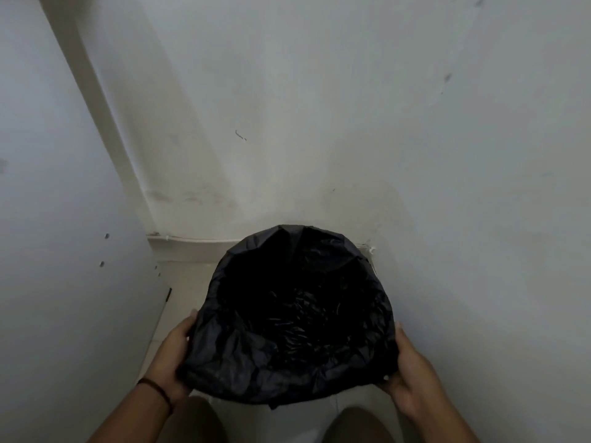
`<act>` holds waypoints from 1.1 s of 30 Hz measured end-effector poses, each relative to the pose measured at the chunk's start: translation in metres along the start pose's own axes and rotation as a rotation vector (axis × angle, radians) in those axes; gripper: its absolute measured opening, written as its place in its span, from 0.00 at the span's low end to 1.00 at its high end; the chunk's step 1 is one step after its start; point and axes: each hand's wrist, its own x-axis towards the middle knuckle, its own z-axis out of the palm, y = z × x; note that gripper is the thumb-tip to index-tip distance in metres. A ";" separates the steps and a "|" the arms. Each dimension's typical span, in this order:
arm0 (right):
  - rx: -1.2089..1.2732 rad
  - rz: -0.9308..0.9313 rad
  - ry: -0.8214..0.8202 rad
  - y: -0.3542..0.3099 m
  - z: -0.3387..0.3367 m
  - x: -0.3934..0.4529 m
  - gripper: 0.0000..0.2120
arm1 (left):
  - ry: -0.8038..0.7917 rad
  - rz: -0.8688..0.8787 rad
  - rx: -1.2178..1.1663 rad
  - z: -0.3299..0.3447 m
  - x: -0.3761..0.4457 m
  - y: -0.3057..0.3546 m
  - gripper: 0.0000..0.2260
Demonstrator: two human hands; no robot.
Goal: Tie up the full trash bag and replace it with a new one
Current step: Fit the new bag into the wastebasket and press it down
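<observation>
Your two hands hold the black plastic trash bag (pixel 287 318) by its sides, its mouth spread wide in the corner of the room.

Your left hand (pixel 174 356) grips the bag's left edge, fingers curled under the folded-over plastic so that only the thumb side shows; a dark band (pixel 156 390) circles that wrist. Your right hand (pixel 407 375) holds the right edge, thumb lying along the plastic and the fingers wrapped behind it, out of sight. The bag sits near you, low in the middle of the view, over the pale tiled floor (pixel 182 286) and just in front of the white wall (pixel 319 123). Whether a bin stands inside it you cannot tell. A white panel (pixel 64 251) rises on the left. Your knees show at the near edge.
</observation>
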 end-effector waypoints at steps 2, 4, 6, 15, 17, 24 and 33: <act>0.001 -0.003 -0.021 0.008 -0.005 -0.009 0.17 | -0.050 0.010 -0.024 -0.006 -0.010 -0.008 0.14; 0.129 0.029 -0.020 0.019 -0.009 -0.017 0.16 | -0.087 0.013 -0.072 -0.016 -0.018 -0.018 0.11; 0.218 0.061 -0.024 0.031 -0.012 -0.020 0.17 | -0.113 0.023 -0.142 -0.024 -0.025 -0.029 0.12; 0.379 0.081 0.060 0.057 -0.010 -0.034 0.13 | -0.154 0.052 -0.308 -0.011 -0.054 -0.066 0.25; 0.373 0.064 0.111 0.062 -0.004 -0.033 0.15 | -0.036 0.017 -0.295 0.003 -0.060 -0.073 0.12; 0.189 0.068 0.037 0.072 0.017 -0.058 0.19 | 0.023 0.019 -0.309 0.018 -0.063 -0.102 0.17; -0.036 -0.204 0.098 0.081 0.031 -0.062 0.23 | 0.411 0.296 -0.118 0.034 -0.054 -0.123 0.20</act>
